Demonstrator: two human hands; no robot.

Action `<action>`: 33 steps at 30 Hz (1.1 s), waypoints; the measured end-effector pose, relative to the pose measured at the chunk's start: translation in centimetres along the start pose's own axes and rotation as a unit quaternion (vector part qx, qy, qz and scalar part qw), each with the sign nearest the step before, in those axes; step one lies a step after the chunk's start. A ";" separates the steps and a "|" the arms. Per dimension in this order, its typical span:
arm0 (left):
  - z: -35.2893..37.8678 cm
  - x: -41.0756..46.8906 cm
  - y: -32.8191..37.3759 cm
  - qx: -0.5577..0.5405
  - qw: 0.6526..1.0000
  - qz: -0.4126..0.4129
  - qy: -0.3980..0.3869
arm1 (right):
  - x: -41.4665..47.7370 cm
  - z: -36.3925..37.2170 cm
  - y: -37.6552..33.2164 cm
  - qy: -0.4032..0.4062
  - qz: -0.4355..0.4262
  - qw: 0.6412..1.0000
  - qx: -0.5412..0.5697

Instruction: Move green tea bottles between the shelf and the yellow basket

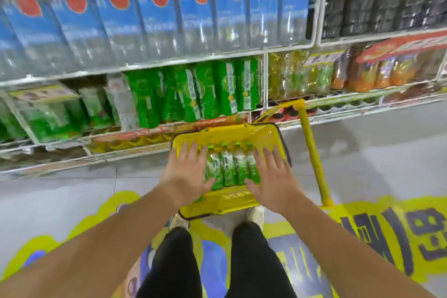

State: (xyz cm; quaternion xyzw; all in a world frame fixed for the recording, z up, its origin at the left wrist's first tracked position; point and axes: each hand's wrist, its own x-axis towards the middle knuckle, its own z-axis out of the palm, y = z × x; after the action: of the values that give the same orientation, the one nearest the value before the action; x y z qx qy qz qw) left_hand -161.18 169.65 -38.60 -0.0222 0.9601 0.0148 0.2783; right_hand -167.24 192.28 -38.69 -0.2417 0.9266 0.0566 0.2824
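Shop: shelf [154,65] rows of bottled drinks [159,26], yellow basket [242,133] on floor.

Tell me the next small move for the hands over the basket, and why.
Probably lower both and close them round the outer bottles. The left hand and right hand are spread open, holding nothing, over the row of green tea bottles lying side by side in the yellow basket.

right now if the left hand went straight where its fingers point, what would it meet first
Probably the far wall of the yellow basket, ahead of the left hand; depth is unclear, so it might clear the rim toward the shelf.
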 end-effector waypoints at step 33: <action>27.7 16.6 1.7 -0.272 0.894 -0.356 0.011 | 27.4 27.0 -2.7 -0.060 0.200 0.917 0.341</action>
State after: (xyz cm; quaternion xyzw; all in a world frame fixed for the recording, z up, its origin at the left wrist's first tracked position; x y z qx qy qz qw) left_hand -160.47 171.85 -70.83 -0.4375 0.8493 0.1753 0.2377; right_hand -172.41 185.06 -76.18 0.0630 0.8999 -0.1930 0.3860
